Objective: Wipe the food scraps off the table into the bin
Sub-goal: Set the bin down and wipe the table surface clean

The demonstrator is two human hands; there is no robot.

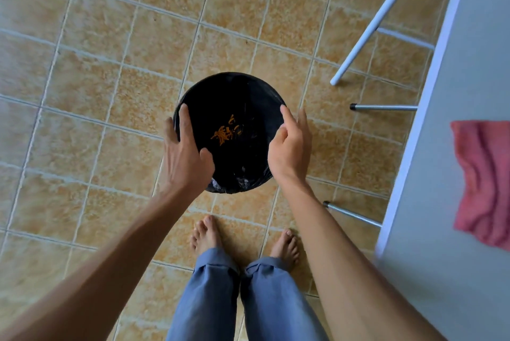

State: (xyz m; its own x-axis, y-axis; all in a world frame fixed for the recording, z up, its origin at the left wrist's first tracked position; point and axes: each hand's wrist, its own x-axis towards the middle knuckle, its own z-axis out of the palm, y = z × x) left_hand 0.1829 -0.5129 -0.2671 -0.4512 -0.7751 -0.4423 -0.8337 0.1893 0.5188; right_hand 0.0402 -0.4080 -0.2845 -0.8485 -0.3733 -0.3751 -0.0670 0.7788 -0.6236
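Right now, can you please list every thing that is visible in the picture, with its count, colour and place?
bin: one, round, lined with a black bag, on the floor in the middle, in front of the feet
food scraps: one small heap, orange, inside the bin at the bottom
cloth: one, pink-red, crumpled, on the table at the right
table: one, white top, along the right edge, with metal legs below
white frame: one, white slanted bars, on the floor at upper right, perhaps a chair
floor: tan tiles with pale grout
left hand: open, on the left rim of the bin
right hand: open, at the right rim
feet: two, bare, below blue trousers
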